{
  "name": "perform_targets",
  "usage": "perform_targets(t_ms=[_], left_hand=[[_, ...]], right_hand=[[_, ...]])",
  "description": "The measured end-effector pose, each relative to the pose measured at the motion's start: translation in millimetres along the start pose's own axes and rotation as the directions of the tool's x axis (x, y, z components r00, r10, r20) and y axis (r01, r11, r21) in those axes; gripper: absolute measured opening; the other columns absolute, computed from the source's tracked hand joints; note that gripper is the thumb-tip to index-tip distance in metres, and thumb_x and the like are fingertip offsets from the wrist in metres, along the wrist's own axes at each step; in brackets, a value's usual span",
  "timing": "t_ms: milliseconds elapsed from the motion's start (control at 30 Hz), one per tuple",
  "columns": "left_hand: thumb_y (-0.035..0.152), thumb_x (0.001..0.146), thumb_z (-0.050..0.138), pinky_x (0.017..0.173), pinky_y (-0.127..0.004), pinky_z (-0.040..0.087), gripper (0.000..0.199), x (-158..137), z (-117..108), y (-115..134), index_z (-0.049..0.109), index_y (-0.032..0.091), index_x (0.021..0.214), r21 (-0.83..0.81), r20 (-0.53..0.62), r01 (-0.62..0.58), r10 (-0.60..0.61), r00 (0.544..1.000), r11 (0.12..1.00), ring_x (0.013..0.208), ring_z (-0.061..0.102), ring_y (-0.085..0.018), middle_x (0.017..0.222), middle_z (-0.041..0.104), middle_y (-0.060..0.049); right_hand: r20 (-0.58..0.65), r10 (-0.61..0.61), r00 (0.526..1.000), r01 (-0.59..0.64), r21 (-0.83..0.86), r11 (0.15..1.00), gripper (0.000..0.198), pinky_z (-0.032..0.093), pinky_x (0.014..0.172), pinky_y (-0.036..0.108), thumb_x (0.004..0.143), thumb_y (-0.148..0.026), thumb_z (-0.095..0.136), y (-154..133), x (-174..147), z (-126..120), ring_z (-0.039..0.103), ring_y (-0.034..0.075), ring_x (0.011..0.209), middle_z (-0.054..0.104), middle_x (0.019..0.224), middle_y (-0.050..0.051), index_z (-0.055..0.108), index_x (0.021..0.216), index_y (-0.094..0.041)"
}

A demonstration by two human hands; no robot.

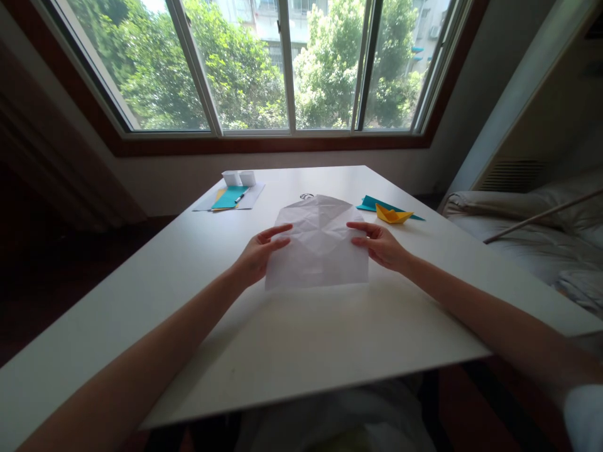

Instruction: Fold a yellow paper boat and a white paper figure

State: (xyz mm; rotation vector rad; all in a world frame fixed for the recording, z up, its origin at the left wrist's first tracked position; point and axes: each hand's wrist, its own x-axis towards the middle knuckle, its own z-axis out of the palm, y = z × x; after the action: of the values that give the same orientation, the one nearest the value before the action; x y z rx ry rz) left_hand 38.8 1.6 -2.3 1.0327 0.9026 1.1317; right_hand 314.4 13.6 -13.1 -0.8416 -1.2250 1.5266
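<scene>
A white sheet of paper with crossing crease lines is held up above the table, its upper corners bent or folded back. My left hand pinches its left edge between thumb and fingers. On the opposite edge, my right hand grips the sheet the same way. Just behind the paper lies a small dark looped object, perhaps scissors handles, mostly hidden by the sheet. To the right of my right hand sits a yellow paper boat, in front of a blue folded paper plane.
The white table reaches toward a window. At its far left are two white folded paper boxes, blue paper on other sheets, and a pen. A pale sofa stands at the right.
</scene>
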Motion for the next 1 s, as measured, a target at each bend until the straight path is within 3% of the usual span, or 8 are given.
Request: perform_targets(t_ms=[100,267,433,533,667,1000], left_hand=[[0.018,0.058,0.077,0.058,-0.021,0.053,0.034,-1,2,0,0.069,0.016,0.091,0.019,-0.036,0.016,-0.016,0.999,1.000,0.062,0.063,-0.012,0.079,0.068,-0.004],[0.021,0.057,0.077,0.056,-0.027,0.054,0.039,-2,5,1,0.068,0.020,0.096,0.081,-0.047,0.081,-0.078,0.996,0.993,0.059,0.063,-0.014,0.076,0.069,-0.003],[0.018,0.053,0.079,0.060,-0.022,0.051,0.033,-3,5,2,0.071,0.017,0.086,0.112,-0.043,0.025,-0.020,0.999,0.993,0.063,0.062,-0.012,0.078,0.069,-0.003],[0.020,0.054,0.080,0.060,-0.024,0.052,0.037,-7,8,2,0.070,0.018,0.090,0.142,-0.016,0.036,-0.034,0.999,0.989,0.065,0.063,-0.014,0.079,0.069,-0.004],[0.023,0.054,0.080,0.061,-0.026,0.052,0.044,-11,14,1,0.068,0.020,0.097,0.153,-0.035,-0.003,0.008,0.999,0.988,0.064,0.063,-0.014,0.080,0.069,-0.003],[0.030,0.052,0.080,0.055,-0.024,0.047,0.033,-11,19,-4,0.070,0.015,0.080,0.228,-0.128,-0.122,0.154,0.980,0.966,0.059,0.059,-0.013,0.068,0.068,-0.003]], right_hand=[[-0.008,0.050,0.999,-0.050,-0.017,0.999,0.033,0.050,0.065,0.025,0.057,-0.021,0.077,-1,-4,6,0.060,0.010,0.069,0.067,0.080,-0.001,0.069,0.089,-0.023],[-0.037,0.068,0.997,-0.070,-0.040,0.997,0.025,0.050,0.065,0.025,0.057,-0.022,0.077,-1,-6,12,0.060,0.011,0.069,0.067,0.079,0.001,0.071,0.081,-0.021],[-0.065,0.091,0.994,-0.094,-0.053,0.994,0.024,0.051,0.062,0.025,0.057,-0.022,0.077,-1,-6,10,0.060,0.012,0.067,0.067,0.077,0.000,0.071,0.080,-0.023],[-0.048,0.099,0.994,-0.103,-0.085,0.991,0.027,0.051,0.062,0.025,0.056,-0.022,0.078,-1,-8,11,0.060,0.012,0.068,0.067,0.079,0.000,0.071,0.082,-0.023],[-0.045,0.053,0.998,-0.058,-0.113,0.992,0.037,0.052,0.067,0.027,0.053,-0.024,0.079,1,-8,14,0.061,0.013,0.073,0.067,0.085,0.001,0.070,0.089,-0.023],[-0.095,-0.052,0.994,0.039,-0.137,0.990,0.030,0.049,0.062,0.027,0.051,-0.030,0.079,5,-7,16,0.060,0.013,0.065,0.068,0.071,0.001,0.072,0.079,-0.021]])
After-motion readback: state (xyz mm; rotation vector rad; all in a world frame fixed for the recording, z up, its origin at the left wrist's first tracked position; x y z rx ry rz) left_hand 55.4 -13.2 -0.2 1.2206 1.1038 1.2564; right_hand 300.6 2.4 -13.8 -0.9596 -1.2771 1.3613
